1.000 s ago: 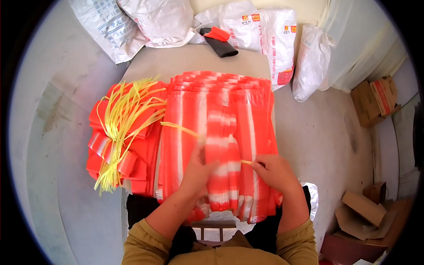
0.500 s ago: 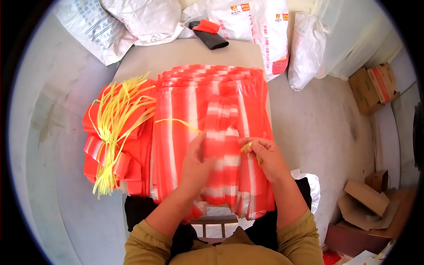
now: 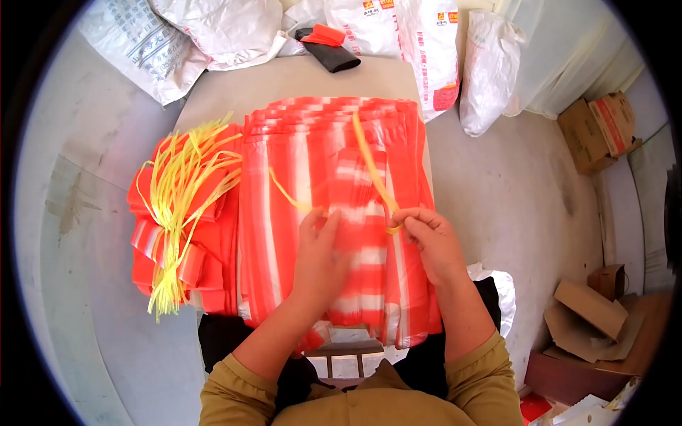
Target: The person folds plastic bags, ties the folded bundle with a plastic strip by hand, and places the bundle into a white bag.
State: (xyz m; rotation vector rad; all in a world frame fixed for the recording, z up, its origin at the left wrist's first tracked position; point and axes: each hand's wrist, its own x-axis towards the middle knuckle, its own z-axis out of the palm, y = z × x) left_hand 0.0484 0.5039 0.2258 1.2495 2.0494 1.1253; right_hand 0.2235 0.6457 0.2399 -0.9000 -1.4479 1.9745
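Observation:
A folded bundle of red-and-white striped plastic bags [image 3: 368, 255] lies on a larger stack of the same bags [image 3: 284, 156]. My left hand [image 3: 320, 259], somewhat blurred, is at the bundle's left edge. At its fingertips is a yellow tie strip [image 3: 285, 190], whose loose end sticks out up and to the left. To the right of the bundle, my right hand [image 3: 433, 241] pinches a yellow strip length [image 3: 371, 160] between thumb and fingers. That length rises over the stack. Whether both yellow lengths are one strip is hidden by the bundle.
Left of the stack, many yellow strips [image 3: 174, 206] lie across folded red bags [image 3: 217, 273]. A black roll with a red piece [image 3: 332, 57] sits at the table's [image 3: 227, 89] far end. White sacks [image 3: 426, 50] stand behind; cardboard boxes [image 3: 590, 319] are on the right.
The yellow length at my right hand now extends upward over the stack. The loose end by my left hand has swung more upright. The view has shifted slightly.

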